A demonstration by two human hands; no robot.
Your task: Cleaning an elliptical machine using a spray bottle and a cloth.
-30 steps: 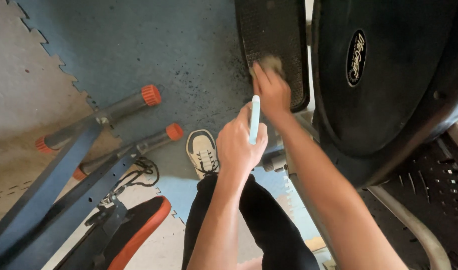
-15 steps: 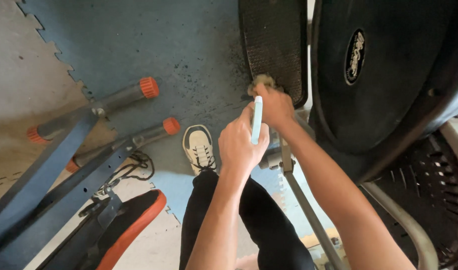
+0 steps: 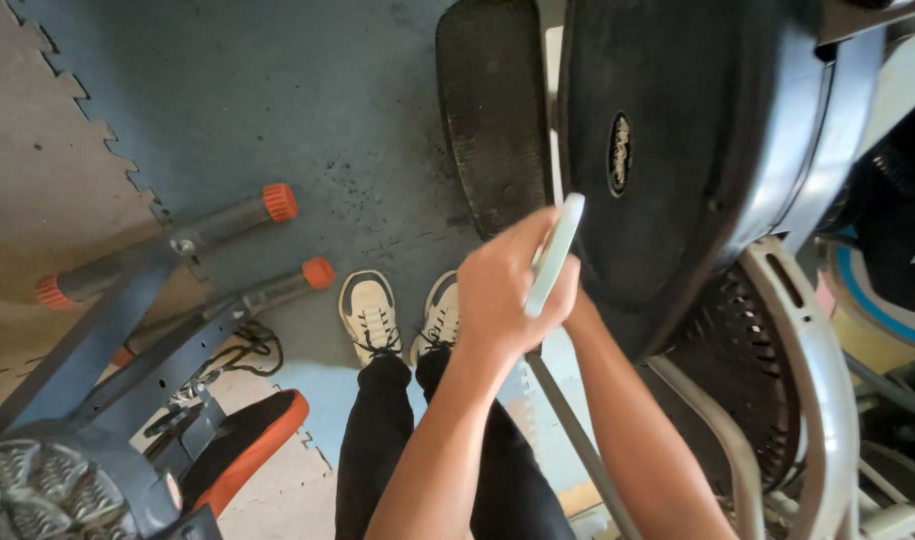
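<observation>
A: Left hand status?

B: Fingers curled tight around a slim pale-green phone, held edge-on and tilted, top end leaning up and right. The phone sits in front of the black housing of an elliptical trainer, over the housing's lower left edge.

A: Right hand?

B: Hidden behind the left hand and the phone. Only the right forearm shows, running up from the bottom edge to just under the left fist. Can't tell whether those fingers are clenched or loose, or what they touch.

A: What's around it?

B: Textured black foot pedal just left of the housing, above the fist. An oval badge on the housing face. A grey metal frame bar curves down on the right, with a ribbed black part behind it.

A: Below?

B: 2 cream sneakers, side by side on a blue foam floor mat, black trousers above them. The person stands just beside the pedal.

A: Left side?

B: Another machine: 2 grey bars with orange end caps, well apart from the hands, on a dark blue frame. An orange-edged black pad lies lower left. A beige interlocking mat borders the blue one.
</observation>
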